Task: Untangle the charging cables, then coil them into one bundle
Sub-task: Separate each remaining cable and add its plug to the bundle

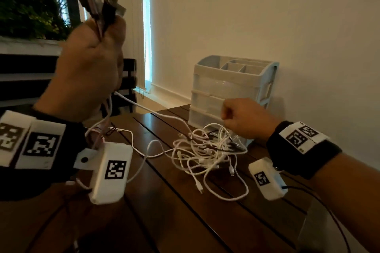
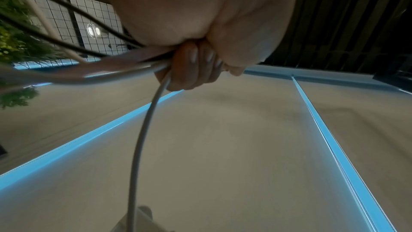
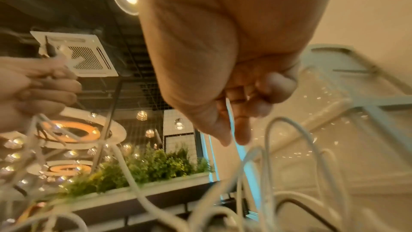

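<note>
Above the dark slatted wooden desk (image 1: 164, 201), your left hand (image 1: 88, 72) clamps several plug ends, raised high; your right hand (image 1: 244, 118) pinches one strand over the tangled white and dark charging cables (image 1: 207, 150) lying on the desk.

One tangled heap of charging cables (image 1: 207, 150), white and dark, individual count indeterminate. One bunch of cable plugs (image 1: 100, 4), count unclear. One drawer organiser (image 1: 232, 90) with three drawers. Two hands.
</note>
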`<action>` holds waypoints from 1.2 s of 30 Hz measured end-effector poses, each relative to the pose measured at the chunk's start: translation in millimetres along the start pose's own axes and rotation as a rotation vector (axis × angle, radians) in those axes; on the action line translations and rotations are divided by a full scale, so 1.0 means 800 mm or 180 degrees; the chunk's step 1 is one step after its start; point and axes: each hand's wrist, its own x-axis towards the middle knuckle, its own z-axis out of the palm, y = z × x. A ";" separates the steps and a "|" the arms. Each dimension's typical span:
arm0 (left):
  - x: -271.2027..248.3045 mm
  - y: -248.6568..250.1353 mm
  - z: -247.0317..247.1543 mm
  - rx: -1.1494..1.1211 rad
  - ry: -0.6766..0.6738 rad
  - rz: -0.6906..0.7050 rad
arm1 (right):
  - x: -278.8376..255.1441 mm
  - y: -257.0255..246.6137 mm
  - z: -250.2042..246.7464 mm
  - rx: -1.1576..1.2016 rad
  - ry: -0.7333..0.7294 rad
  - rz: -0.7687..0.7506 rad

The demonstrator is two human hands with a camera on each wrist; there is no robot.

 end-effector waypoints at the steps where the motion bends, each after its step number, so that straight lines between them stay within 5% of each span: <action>1: 0.000 0.001 0.007 -0.0213 0.0081 -0.0089 | 0.000 -0.014 -0.004 0.0298 0.0068 -0.0181; 4: -0.004 0.002 0.023 -0.0451 0.0205 -0.0102 | -0.004 -0.060 -0.007 0.1066 -0.0406 -0.0624; 7: 0.002 -0.002 0.018 -0.0549 0.0143 -0.0218 | -0.010 -0.091 0.008 0.1197 -0.1487 -0.0742; 9: 0.006 -0.001 0.009 -0.0476 0.0023 -0.0203 | -0.009 -0.087 0.016 0.1179 -0.1765 -0.0668; 14: 0.015 0.002 -0.023 0.0707 0.0520 -0.0034 | 0.005 -0.034 -0.001 0.0391 -0.1353 0.0013; 20: 0.010 -0.013 -0.020 0.1324 0.0466 0.0053 | 0.010 -0.031 -0.022 0.0186 0.0245 -0.0040; 25: 0.003 -0.003 -0.011 0.0948 0.0368 -0.0051 | 0.003 -0.047 -0.023 -0.0183 -0.0432 -0.0291; 30: 0.010 0.000 -0.022 0.0118 0.0394 -0.0256 | -0.002 -0.041 -0.025 -0.0503 -0.0165 -0.0134; 33: 0.008 0.001 -0.011 -0.0115 0.0400 -0.0198 | -0.024 -0.092 -0.030 0.0315 0.0462 -0.0673; 36: 0.003 0.003 0.001 -0.0121 0.0356 -0.0113 | -0.040 -0.151 -0.021 0.0792 -0.0832 -0.1301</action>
